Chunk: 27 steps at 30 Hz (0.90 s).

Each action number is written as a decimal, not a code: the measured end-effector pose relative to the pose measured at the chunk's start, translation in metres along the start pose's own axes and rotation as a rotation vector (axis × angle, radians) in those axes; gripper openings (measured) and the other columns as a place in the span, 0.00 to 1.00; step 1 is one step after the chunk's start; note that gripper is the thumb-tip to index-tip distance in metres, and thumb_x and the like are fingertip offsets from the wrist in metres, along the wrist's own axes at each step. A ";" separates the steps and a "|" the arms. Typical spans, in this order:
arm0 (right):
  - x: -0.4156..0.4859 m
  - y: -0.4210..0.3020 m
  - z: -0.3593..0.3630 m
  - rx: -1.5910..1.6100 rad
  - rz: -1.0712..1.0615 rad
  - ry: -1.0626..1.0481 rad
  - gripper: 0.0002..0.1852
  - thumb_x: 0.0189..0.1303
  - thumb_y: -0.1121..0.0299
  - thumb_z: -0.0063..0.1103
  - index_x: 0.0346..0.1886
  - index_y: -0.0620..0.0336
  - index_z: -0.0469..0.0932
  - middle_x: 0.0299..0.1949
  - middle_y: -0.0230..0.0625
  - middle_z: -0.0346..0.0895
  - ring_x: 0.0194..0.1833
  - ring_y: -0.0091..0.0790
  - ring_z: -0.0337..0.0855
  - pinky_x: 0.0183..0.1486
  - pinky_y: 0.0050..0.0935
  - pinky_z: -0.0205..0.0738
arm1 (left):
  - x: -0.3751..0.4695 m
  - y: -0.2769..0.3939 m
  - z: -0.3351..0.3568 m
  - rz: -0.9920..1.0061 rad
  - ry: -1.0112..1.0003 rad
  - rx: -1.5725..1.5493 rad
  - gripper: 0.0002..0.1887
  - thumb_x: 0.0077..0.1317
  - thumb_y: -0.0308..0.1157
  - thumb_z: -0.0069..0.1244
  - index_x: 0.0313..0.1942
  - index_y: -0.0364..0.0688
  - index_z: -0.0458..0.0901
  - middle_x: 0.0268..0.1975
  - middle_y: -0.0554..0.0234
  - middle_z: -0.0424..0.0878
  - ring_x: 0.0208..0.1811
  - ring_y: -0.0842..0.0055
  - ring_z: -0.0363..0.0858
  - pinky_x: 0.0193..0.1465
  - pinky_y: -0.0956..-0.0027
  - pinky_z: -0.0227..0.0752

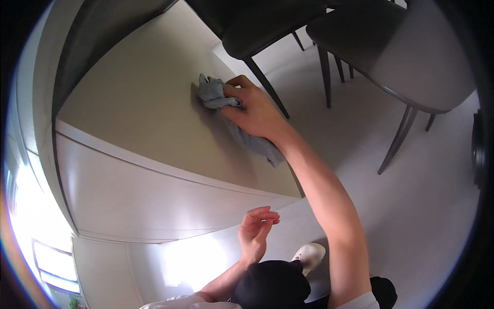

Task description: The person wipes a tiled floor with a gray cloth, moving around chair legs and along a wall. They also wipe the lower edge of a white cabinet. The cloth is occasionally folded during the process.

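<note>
In my right hand (252, 110) is a crumpled grey-blue cloth (212, 94), pinched between thumb and fingers. It rests against the broad beige surface (146, 92) of a cabinet, and its loose end (266, 150) trails back under my wrist towards the surface's right edge. My left hand (254, 231) hangs in the air in front of the cabinet's white front panel (154, 193). Its fingers are loosely curled, a small gap shows beside the thumb, and nothing is in it.
Dark chairs (274, 31) with slim legs stand beyond the cabinet's right side; another chair (420, 65) is nearer the right rim. Pale floor (405, 216) spreads below them. One white shoe (308, 257) shows near my body. Bright light comes from a window (56, 264) at lower left.
</note>
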State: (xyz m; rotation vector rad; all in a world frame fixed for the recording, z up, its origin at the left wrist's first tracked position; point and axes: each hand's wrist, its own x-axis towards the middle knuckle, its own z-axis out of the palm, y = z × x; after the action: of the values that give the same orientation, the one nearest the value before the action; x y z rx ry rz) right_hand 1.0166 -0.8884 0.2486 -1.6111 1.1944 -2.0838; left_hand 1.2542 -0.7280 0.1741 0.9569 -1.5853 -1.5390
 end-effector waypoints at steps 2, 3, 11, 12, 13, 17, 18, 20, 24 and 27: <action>0.005 0.010 0.010 -0.161 0.008 -0.057 0.18 0.56 0.66 0.66 0.51 0.59 0.85 0.58 0.49 0.76 0.53 0.54 0.81 0.55 0.45 0.77 | -0.003 0.006 -0.005 0.009 0.160 0.056 0.16 0.68 0.12 0.47 0.53 0.33 0.78 0.40 0.53 0.89 0.41 0.71 0.86 0.52 0.67 0.80; 0.006 0.015 0.015 -0.208 -0.079 -0.044 0.18 0.56 0.67 0.66 0.50 0.60 0.84 0.58 0.51 0.75 0.54 0.54 0.81 0.55 0.45 0.77 | -0.003 0.010 -0.007 0.045 0.170 0.070 0.16 0.68 0.11 0.46 0.53 0.33 0.78 0.40 0.52 0.89 0.41 0.71 0.86 0.51 0.67 0.80; 0.003 0.017 0.021 -0.218 0.012 -0.050 0.16 0.57 0.62 0.66 0.50 0.45 0.87 0.56 0.44 0.75 0.56 0.56 0.79 0.56 0.53 0.78 | 0.006 0.023 -0.003 0.164 0.276 0.252 0.19 0.67 0.16 0.52 0.57 0.35 0.76 0.47 0.55 0.82 0.36 0.75 0.83 0.42 0.67 0.83; 0.011 0.014 0.022 -0.237 0.030 -0.033 0.17 0.57 0.63 0.66 0.50 0.45 0.87 0.56 0.44 0.75 0.56 0.56 0.79 0.57 0.53 0.78 | 0.007 0.029 -0.003 0.179 0.295 0.306 0.19 0.67 0.16 0.53 0.57 0.34 0.76 0.47 0.55 0.82 0.36 0.76 0.83 0.42 0.69 0.82; 0.014 0.014 0.023 -0.246 0.016 0.003 0.17 0.57 0.63 0.66 0.51 0.45 0.87 0.56 0.44 0.75 0.56 0.56 0.78 0.57 0.54 0.77 | 0.009 0.032 -0.001 0.225 0.294 0.360 0.19 0.67 0.16 0.54 0.57 0.34 0.76 0.47 0.55 0.82 0.36 0.77 0.83 0.42 0.71 0.82; 0.015 0.025 0.021 -0.238 0.199 -0.189 0.21 0.57 0.65 0.65 0.56 0.40 0.85 0.57 0.42 0.73 0.56 0.54 0.77 0.56 0.59 0.76 | 0.022 0.058 -0.004 0.796 0.481 1.041 0.33 0.62 0.18 0.62 0.68 0.35 0.72 0.40 0.64 0.74 0.37 0.79 0.72 0.39 0.76 0.70; 0.010 0.029 0.021 -0.194 0.103 -0.138 0.21 0.57 0.65 0.65 0.57 0.40 0.85 0.57 0.42 0.73 0.57 0.53 0.77 0.56 0.59 0.75 | 0.026 0.062 -0.003 0.790 0.558 1.161 0.44 0.60 0.23 0.67 0.75 0.35 0.64 0.37 0.66 0.69 0.38 0.76 0.67 0.40 0.72 0.67; 0.003 0.036 0.022 -0.227 0.096 -0.159 0.23 0.57 0.65 0.66 0.58 0.38 0.85 0.57 0.41 0.73 0.57 0.52 0.77 0.56 0.59 0.75 | 0.032 0.066 0.000 0.760 0.575 1.261 0.47 0.58 0.26 0.70 0.76 0.35 0.62 0.37 0.66 0.67 0.40 0.74 0.66 0.43 0.70 0.66; -0.002 0.035 0.029 -0.374 0.126 -0.086 0.26 0.57 0.64 0.67 0.62 0.35 0.83 0.59 0.41 0.71 0.59 0.50 0.75 0.57 0.58 0.74 | 0.041 0.068 0.005 0.761 0.658 1.357 0.51 0.55 0.32 0.74 0.77 0.34 0.62 0.37 0.66 0.65 0.43 0.72 0.64 0.47 0.68 0.64; 0.004 0.025 0.030 -0.382 0.112 -0.095 0.27 0.57 0.65 0.68 0.63 0.34 0.83 0.59 0.39 0.71 0.58 0.48 0.76 0.57 0.56 0.74 | 0.047 0.067 0.003 0.812 0.676 1.439 0.52 0.53 0.33 0.75 0.76 0.34 0.63 0.37 0.66 0.65 0.43 0.71 0.65 0.47 0.68 0.64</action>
State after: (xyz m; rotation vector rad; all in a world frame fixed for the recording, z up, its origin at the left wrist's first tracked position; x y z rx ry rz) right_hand 1.0353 -0.9203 0.2343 -1.7261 1.6832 -1.7672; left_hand 1.2281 -0.7671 0.2408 1.0604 -2.0015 0.6320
